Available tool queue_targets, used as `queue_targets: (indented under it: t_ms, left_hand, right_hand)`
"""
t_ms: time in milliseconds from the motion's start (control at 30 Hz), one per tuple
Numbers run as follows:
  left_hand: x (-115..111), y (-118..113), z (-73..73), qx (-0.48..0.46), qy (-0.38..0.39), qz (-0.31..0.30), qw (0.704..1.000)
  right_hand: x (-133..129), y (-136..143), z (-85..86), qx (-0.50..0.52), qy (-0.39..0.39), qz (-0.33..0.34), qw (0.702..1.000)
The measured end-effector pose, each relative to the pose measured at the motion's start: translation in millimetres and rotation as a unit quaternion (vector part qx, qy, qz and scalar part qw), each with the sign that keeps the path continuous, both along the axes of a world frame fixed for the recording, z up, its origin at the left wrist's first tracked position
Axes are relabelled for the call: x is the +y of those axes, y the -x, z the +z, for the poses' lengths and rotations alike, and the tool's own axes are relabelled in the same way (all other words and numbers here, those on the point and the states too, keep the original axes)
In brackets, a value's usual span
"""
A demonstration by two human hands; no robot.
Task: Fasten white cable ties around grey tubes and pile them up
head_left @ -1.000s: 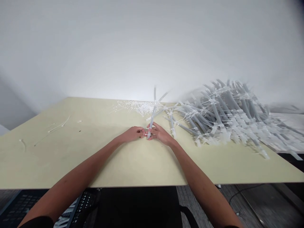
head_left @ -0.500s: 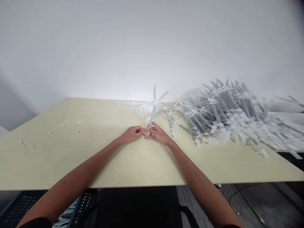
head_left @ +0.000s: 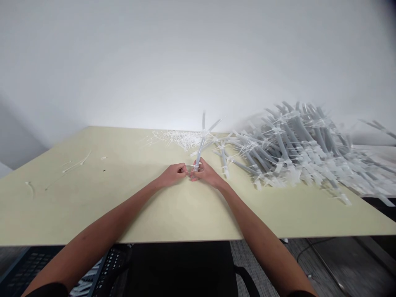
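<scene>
Over the middle of the table, my right hand (head_left: 206,172) is closed around the lower end of a grey, branched tube assembly (head_left: 201,149). Two thin arms of the assembly point up from a white joint, and a white tie or fitting shows at its lower end. Just to the left, my left hand (head_left: 173,174) is pinched, its fingertips meeting at the assembly's lower end. What lies between those fingertips is too small to make out; it may be a cable tie's tail.
A heap of similar tube assemblies (head_left: 297,144) covers the right side of the pale yellow table (head_left: 148,222). White cable ties (head_left: 182,138) lie piled at the back, with a few loose ones (head_left: 74,164) on the left. A blue crate (head_left: 34,264) stands under the front edge.
The tube assembly in my right hand has tilted and turned slightly, its top shifting a little to the right. Both hands stay nearly in place.
</scene>
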State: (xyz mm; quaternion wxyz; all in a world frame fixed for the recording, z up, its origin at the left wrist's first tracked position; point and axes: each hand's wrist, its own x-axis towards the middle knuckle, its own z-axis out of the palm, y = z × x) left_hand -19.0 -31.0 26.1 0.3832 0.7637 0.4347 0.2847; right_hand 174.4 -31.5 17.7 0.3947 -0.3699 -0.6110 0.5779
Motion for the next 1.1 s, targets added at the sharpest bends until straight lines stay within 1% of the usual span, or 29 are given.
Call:
queue_targets:
  t_ms: [167, 267, 367, 433, 567, 667, 800, 867, 1000, 1100]
  left_hand:
    - [3, 1, -0.3, 0.003, 0.005, 0.004, 1.000]
    - [4, 1, 0.2, -0.002, 0.003, 0.019, 1.000]
    - [4, 1, 0.8, -0.017, 0.006, 0.049, 0.999]
    - [2, 1, 2.1, -0.042, 0.013, 0.055, 0.998]
    - [-3, -1, 7.2, -0.088, 0.042, 0.023, 0.995]
    - [-7, -5, 9.5, -0.090, 0.065, -0.004, 0.994]
    - [-8, -9, 9.7, -0.069, 0.070, 0.003, 0.995]
    - [-8, -9, 9.6, -0.076, 0.061, 0.003, 0.995]
    - [-8, -8, 8.8, -0.095, 0.063, -0.019, 0.993]
    - [-7, -8, 7.3, -0.113, 0.074, -0.007, 0.991]
  right_hand:
    - [0, -4, 1.0, 0.012, 0.027, 0.007, 1.000]
    - [-1, -4, 3.5, 0.018, 0.033, -0.002, 0.999]
    - [-4, -4, 10.4, 0.031, 0.026, -0.012, 0.999]
    - [-6, -5, 15.3, 0.034, 0.008, -0.021, 0.999]
    - [-4, -5, 18.0, 0.030, -0.036, -0.057, 0.997]
    - [-1, -1, 14.5, 0.034, -0.064, -0.056, 0.996]
    - [-1, 4, 11.3, 0.050, -0.092, -0.048, 0.993]
    - [-2, 5, 11.3, 0.061, -0.091, -0.049, 0.993]
    - [-3, 5, 12.1, 0.082, -0.079, -0.041, 0.993]
    - [-3, 4, 13.0, 0.087, -0.072, -0.046, 0.993]
